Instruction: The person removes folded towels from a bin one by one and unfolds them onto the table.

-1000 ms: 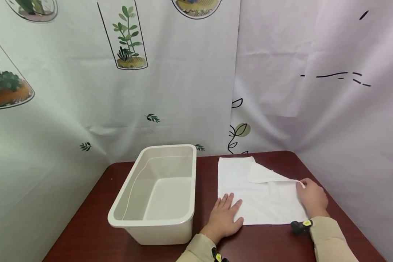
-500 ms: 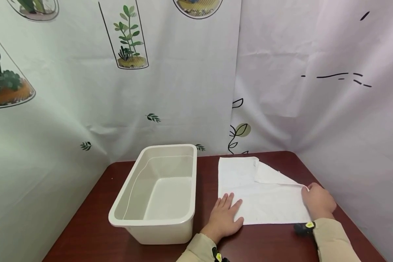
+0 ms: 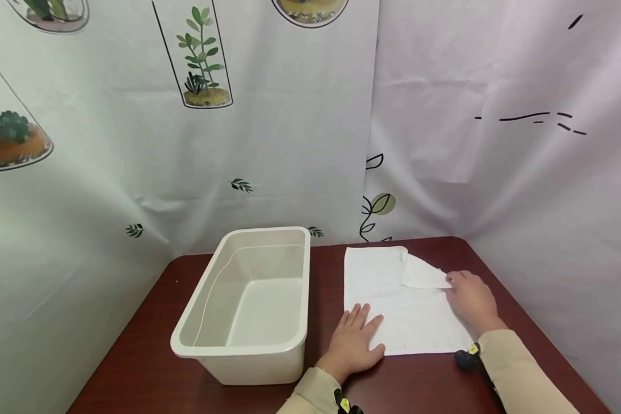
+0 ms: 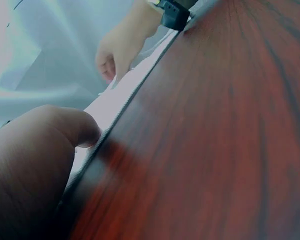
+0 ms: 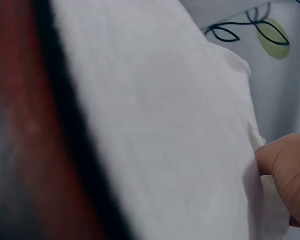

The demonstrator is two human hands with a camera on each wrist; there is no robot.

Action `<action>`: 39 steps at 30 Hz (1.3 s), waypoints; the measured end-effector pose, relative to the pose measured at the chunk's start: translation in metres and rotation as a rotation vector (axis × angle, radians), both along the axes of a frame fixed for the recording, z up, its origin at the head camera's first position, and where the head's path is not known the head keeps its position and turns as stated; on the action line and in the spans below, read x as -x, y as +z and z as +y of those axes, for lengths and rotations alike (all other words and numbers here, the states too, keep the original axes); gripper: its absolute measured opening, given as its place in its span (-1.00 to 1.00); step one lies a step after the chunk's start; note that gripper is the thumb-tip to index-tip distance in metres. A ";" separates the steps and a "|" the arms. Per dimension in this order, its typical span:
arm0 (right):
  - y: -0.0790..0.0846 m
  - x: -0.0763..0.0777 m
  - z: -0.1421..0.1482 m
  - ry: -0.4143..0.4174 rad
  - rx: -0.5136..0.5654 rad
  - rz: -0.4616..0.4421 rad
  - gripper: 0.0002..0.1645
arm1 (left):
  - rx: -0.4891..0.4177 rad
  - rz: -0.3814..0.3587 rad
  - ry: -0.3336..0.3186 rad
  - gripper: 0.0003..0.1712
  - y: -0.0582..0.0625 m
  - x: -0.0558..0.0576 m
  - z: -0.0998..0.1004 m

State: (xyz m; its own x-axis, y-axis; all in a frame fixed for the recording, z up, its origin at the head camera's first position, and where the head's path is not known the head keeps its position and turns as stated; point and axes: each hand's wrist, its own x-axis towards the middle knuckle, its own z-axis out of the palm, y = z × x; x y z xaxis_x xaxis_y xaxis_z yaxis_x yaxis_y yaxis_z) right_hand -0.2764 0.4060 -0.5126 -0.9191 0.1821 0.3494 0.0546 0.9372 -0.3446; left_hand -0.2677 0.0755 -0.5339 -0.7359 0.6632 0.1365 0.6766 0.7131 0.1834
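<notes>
A white towel (image 3: 393, 310) lies spread on the dark red table, its far right corner folded over into a flap (image 3: 423, 273). My left hand (image 3: 353, 345) rests flat on its near left corner with fingers spread. At the flap's right end, my right hand (image 3: 473, 302) pinches the towel between thumb and curled fingers. The right wrist view has the thumb (image 5: 285, 165) against the towel's edge (image 5: 252, 115), the fingers mostly hidden. In the left wrist view, the right hand (image 4: 122, 47) bends down over a small raised bit of the cloth.
Left of the towel stands a deep off-white plastic basin (image 3: 256, 349). The table (image 3: 134, 345) ends at a printed white curtain (image 3: 290, 144) behind and on both sides. Each wrist carries a small black camera (image 3: 466, 359).
My right hand first drew the towel's edge slightly right, then moved left and away from me to the flap's end, covering part of it. The left hand has stayed in place.
</notes>
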 end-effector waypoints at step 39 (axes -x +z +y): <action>0.003 0.073 0.082 -0.113 0.426 -0.072 -0.52 | 0.039 0.109 -0.019 -0.29 -0.007 0.007 0.003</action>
State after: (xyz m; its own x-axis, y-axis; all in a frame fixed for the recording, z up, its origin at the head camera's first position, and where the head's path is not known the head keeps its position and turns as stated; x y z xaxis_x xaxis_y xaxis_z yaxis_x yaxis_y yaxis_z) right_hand -0.3498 0.4884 -0.5093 -0.9046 0.3962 0.1572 0.1865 0.6995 -0.6899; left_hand -0.2745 0.0782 -0.5414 -0.7052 0.6834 0.1888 0.7047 0.7048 0.0809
